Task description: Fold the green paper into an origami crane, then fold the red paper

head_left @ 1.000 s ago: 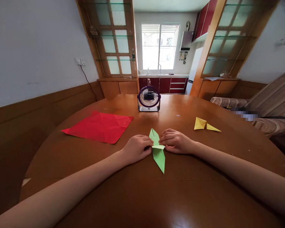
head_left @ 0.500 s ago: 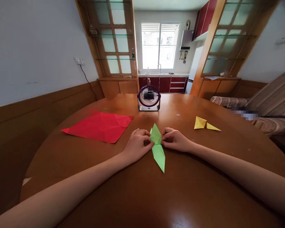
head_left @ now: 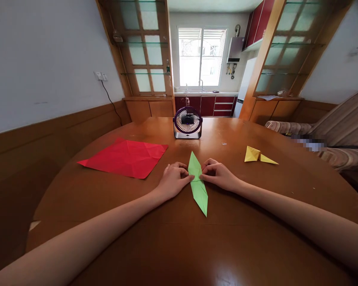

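A folded piece of light green paper [head_left: 200,194] lies on the brown wooden table [head_left: 143,246], long and narrow with a point at each end and a crease across its middle. My left hand [head_left: 173,180] grips its left edge near that crease, thumb on top and the other fingers curled. On the opposite edge my right hand [head_left: 219,174] holds the paper the same way, thumb and fingers closed on it. The undersides of the fingertips are hidden.
A creased red sheet of paper [head_left: 127,159] lies to the left. A small purple fan [head_left: 187,121] stands at the back of the table. Over to the right lies a folded yellow paper [head_left: 252,154]. A striped sofa [head_left: 343,123] is beyond the table's right edge.
The upper part of the green paper now lies flatter and narrower, its tip slightly further left. Both thumbs have moved inward onto the paper beside the crease.
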`<state>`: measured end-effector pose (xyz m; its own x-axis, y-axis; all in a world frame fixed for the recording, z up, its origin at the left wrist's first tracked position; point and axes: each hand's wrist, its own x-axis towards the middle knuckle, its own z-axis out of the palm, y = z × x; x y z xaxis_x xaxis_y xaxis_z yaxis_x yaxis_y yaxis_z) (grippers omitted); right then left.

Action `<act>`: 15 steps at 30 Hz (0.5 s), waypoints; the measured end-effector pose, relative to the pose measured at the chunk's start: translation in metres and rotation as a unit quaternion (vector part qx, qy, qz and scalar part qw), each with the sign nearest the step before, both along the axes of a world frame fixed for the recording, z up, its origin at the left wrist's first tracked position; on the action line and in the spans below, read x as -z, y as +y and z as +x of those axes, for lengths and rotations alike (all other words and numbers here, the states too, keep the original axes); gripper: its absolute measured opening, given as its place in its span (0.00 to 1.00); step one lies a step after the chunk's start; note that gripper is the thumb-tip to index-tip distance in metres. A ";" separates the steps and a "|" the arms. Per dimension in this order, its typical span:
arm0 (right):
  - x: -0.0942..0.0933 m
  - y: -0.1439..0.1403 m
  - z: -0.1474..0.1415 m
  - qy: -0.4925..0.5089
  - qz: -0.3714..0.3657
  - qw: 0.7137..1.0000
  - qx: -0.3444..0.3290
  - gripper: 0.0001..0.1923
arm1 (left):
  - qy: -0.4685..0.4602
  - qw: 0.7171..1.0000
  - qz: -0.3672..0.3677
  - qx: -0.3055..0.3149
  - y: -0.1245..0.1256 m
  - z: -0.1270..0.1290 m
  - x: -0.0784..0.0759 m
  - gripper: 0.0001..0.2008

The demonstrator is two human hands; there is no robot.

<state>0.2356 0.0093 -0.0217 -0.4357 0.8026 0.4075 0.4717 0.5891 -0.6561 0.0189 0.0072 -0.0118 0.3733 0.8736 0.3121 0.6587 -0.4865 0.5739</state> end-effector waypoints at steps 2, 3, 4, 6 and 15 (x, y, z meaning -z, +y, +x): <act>0.000 0.000 -0.002 -0.010 -0.010 1.000 0.017 0.09 | 0.010 1.000 -0.002 -0.009 -0.001 0.001 -0.001 0.11; 0.000 -0.001 -0.003 -0.018 -0.013 0.999 0.026 0.09 | 0.015 1.000 -0.003 -0.012 -0.002 0.002 -0.001 0.11; -0.001 -0.001 -0.004 -0.027 -0.016 0.999 0.036 0.09 | 0.020 1.000 -0.003 -0.015 -0.003 0.003 -0.002 0.11; -0.002 -0.003 -0.005 -0.047 -0.018 0.997 0.054 0.10 | 0.028 0.999 -0.004 -0.019 -0.004 0.004 -0.003 0.12; -0.004 -0.006 -0.007 -0.114 0.017 0.989 0.088 0.06 | 0.020 0.998 0.018 -0.062 0.002 0.001 0.006 0.15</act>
